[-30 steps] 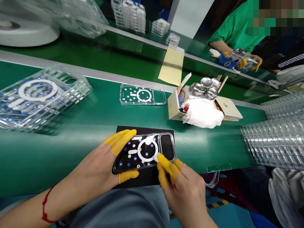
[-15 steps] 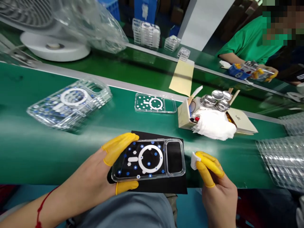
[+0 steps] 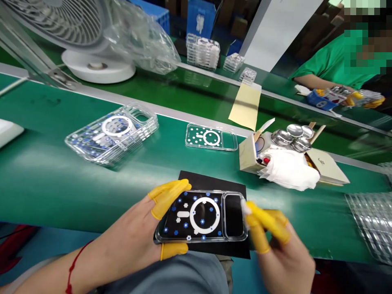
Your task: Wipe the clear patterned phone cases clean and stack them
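A clear phone case (image 3: 191, 222) with blue and white flowers and a white ring lies over a black sheet (image 3: 211, 181) at the bench's near edge. My left hand (image 3: 159, 220), in yellow finger cots, grips the case by its long edges at the left end. My right hand (image 3: 275, 237), also in yellow finger cots, pinches a small white cloth (image 3: 245, 207) against the case's right end; its fingertips are slightly blurred. Beyond the case, another clear case (image 3: 211, 138) with white dots lies flat. A stack of flowered clear cases (image 3: 113, 132) sits to the left.
A box (image 3: 247, 155) holding white wipes (image 3: 289, 169) and metal-capped bottles stands at the back right. Clear trays (image 3: 372, 222) lie far right. A fan (image 3: 98, 67) and plastic bag stand at back left. Across the bench, a person in a green shirt (image 3: 330, 59) handles cases.
My right hand has brought the white cloth leftward onto the case's right end. The left hand still holds the case. The whole view has shifted, so things appear further right.
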### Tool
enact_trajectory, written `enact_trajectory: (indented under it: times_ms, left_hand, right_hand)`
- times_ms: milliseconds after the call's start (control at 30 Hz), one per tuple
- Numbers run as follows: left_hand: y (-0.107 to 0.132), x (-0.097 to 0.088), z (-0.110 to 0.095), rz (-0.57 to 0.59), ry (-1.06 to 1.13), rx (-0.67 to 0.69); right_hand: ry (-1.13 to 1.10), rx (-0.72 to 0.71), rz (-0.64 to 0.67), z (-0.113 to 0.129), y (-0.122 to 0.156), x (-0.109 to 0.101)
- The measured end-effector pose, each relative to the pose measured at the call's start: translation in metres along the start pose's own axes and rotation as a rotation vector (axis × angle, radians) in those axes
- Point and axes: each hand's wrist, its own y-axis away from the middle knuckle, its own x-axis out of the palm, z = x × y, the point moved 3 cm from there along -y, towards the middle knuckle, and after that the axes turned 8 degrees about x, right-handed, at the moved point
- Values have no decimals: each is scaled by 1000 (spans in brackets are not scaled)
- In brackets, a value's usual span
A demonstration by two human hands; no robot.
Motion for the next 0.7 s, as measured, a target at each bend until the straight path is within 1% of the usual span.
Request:
enact_trajectory:
  times_ms: [33, 67, 100, 133, 200, 267, 333, 400, 467, 533, 600, 667, 700]
  left_hand:
    - [1, 4, 1, 9, 6, -6]
    - [1, 8, 2, 13, 9, -9]
    - [1, 11, 3, 12, 13, -13]
    - [2, 14, 4, 11, 16, -17]
    - [3, 18, 6, 10, 20, -20]
    - [3, 20, 7, 19, 23, -17]
    - [4, 18, 8, 23, 25, -24]
    - [6, 16, 9, 18, 37, -45]
    - [7, 14, 10, 8, 53, -66]
    - [9, 13, 9, -2, 62, -71]
    - [11, 11, 7, -8, 56, -73]
    - [12, 4, 7, -24, 31, -53]
    - [11, -4, 9, -48, 9, -38]
  right_hand:
    - [34, -168, 80, 13, 4, 7]
    - [67, -311, 133, 25, 7, 16]
    - [103, -416, 152, 33, 9, 25]
    - [144, -483, 133, 39, 9, 34]
    - [234, -514, 45, 40, -2, 50]
    - [310, -471, -15, 33, -22, 59]
    - [349, -404, -39, 23, -45, 60]
    - [344, -350, -21, 15, -63, 53]
    - [277, -263, 5, 10, -73, 41]
    - [153, -122, 15, 5, -74, 29]
    - [12, 27, -2, -3, -68, 21]
    - [-103, 138, -39, -13, -58, 18]
    - [-147, 191, -56, -19, -52, 18]
